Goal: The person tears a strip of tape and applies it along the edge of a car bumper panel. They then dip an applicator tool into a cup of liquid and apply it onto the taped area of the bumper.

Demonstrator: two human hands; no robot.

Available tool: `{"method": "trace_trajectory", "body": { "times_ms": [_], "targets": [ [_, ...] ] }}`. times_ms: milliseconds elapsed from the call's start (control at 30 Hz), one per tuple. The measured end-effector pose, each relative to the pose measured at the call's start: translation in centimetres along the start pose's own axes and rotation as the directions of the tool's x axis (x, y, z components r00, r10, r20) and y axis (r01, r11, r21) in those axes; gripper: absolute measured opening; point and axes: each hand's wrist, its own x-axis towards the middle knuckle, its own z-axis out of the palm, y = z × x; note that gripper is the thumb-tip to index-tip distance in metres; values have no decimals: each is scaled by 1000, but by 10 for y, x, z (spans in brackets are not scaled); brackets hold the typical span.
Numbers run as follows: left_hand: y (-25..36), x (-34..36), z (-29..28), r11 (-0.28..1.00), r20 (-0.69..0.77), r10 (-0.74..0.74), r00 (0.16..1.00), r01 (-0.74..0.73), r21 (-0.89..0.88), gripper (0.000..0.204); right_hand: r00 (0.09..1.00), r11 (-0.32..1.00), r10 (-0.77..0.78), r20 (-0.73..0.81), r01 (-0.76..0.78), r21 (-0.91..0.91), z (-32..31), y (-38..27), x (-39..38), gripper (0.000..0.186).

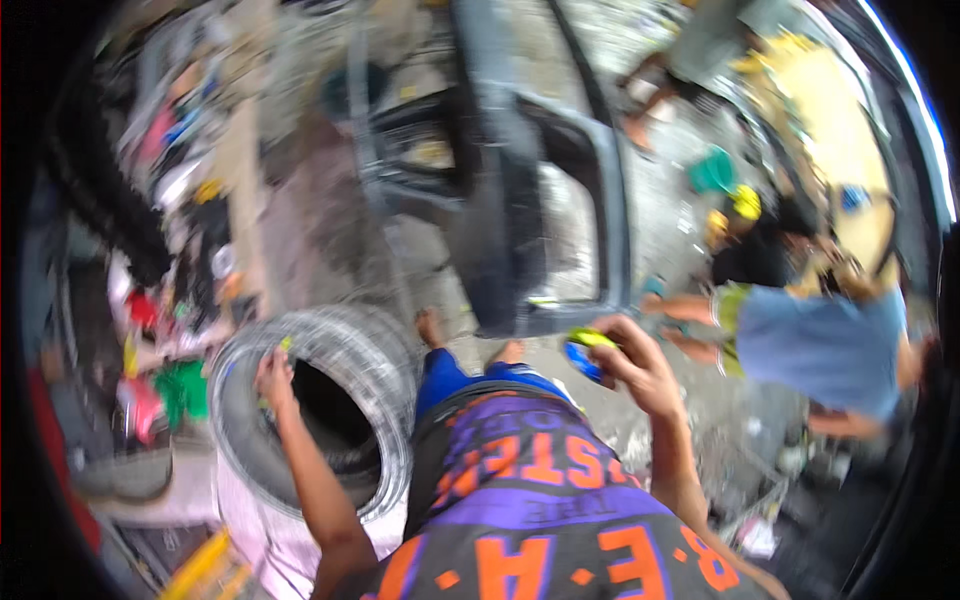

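My right hand (pixel 645 368) is closed on a small rounded object, blue and yellow-green (pixel 584 362), held between thumb and fingers in front of my body. Blur hides what kind of thing it is. Over the opening of a stack of tires (pixel 385 350) on the left, my left hand (pixel 275 382) has its fingers drawn together. A tiny yellow-green bit shows at their tips, too smeared to name.
A large dark grey, chair-like plastic frame (pixel 505 220) stands ahead of my feet. At right is a person in a blue shirt (pixel 815 345); another person's legs (pixel 650 100) show farther off. A green bucket (pixel 712 171) sits beyond. Mixed clutter lines the left side.
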Motion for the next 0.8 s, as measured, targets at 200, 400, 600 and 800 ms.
{"method": "trace_trajectory", "body": {
  "times_ms": [200, 400, 600, 800],
  "targets": [
    [188, -215, 178, 949, 790, 307, 531, -233, -213, 23, 990, 991, -73, 119, 86, -106, 5, -8, 0, 46],
    [212, -294, 227, 897, 911, 382, 153, -300, -325, 29, 970, 925, -179, 162, 222, -307, -6, 2, -4, 73],
    [189, -306, 230, 894, 908, 381, 174, -318, -315, 14, 986, 895, -66, 152, 126, -429, -8, 16, -15, 72],
    [172, -299, 218, 957, 953, 189, 238, -260, -125, 10, 981, 904, -96, 169, 157, -398, -1, 45, -21, 46]
  ]
}}
